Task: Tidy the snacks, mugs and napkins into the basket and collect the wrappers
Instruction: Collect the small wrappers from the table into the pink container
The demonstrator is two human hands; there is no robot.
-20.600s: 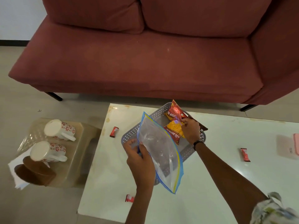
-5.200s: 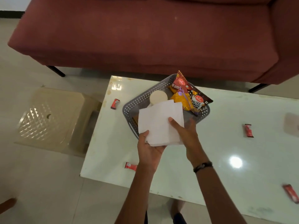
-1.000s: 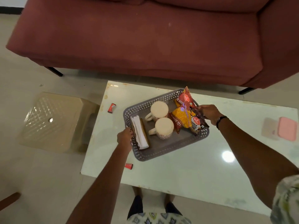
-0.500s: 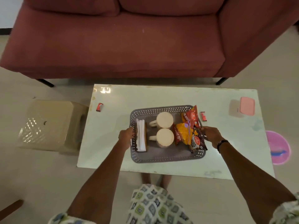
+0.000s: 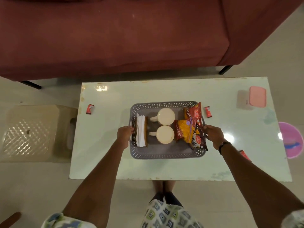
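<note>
— Since a moment ago the grey perforated plastic basket [image 5: 166,153] has swung round square to the white glossy coffee table [image 5: 115,162] and now sits near its middle, and both hands have stayed on it.

— How are they holding it?

— The left hand [image 5: 125,134] is curled over the rim at the left handle, fingers closed round the edge. The right hand [image 5: 213,134] grips the right rim the same way, partly under the snack packets, a dark band on its wrist.

— What's inside?

— Two cream ceramic mugs [image 5: 165,116], one behind the other, handles pointing left. To their left a stack of white paper napkins [image 5: 141,129] stands on edge against a brown wooden holder [image 5: 145,131]. On the right, three red and yellow foil snack packets [image 5: 186,133] lean over the rim.

— And the wrappers?

— Out on the tabletop. One small red wrapper [image 5: 89,109] lies near the left edge, another [image 5: 208,111] just right of the basket, and a third [image 5: 244,155] shows beside the right forearm.

— Anything else about?

— A pink lidded plastic box [image 5: 257,96] at the far right corner, a beige plastic stool [image 5: 32,134] on the floor to the left, a maroon fabric sofa [image 5: 115,35] behind, and a pink round object [image 5: 291,139] on the floor to the right; what it is I cannot tell.
</note>
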